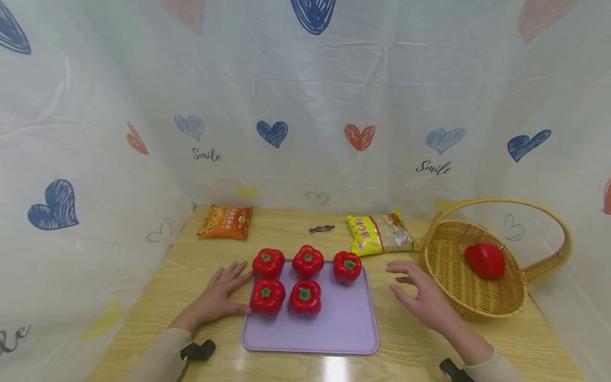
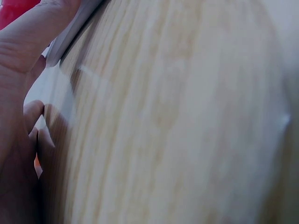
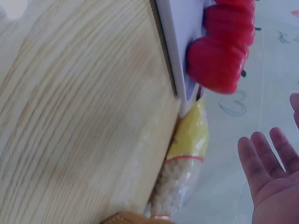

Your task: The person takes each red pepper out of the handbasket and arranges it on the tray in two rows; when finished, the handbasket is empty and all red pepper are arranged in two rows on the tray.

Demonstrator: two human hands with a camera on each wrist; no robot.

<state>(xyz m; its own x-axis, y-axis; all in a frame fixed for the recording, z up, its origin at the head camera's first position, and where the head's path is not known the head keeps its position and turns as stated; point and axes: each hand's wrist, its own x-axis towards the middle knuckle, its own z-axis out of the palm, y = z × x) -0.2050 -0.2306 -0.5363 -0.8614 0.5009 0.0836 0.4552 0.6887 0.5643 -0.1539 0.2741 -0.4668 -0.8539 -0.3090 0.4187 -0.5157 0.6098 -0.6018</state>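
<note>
Several red bell peppers with green stems stand on the left and back parts of a lilac tray. My left hand lies at the tray's left edge, fingers extended and thumb by the rim; whether it presses the rim or the nearest peppers I cannot tell. Over the table between tray and basket, my right hand is held with fingers loosely bent and nothing in it. To its right stands a wicker basket with a tall handle, and a red pepper lies inside. In the right wrist view, the right fingers are apart from everything.
Along the back of the wooden table lie an orange snack bag, a small brown wrapped candy and a yellow bag with a clear part. A white curtain printed with hearts hangs behind and at both sides.
</note>
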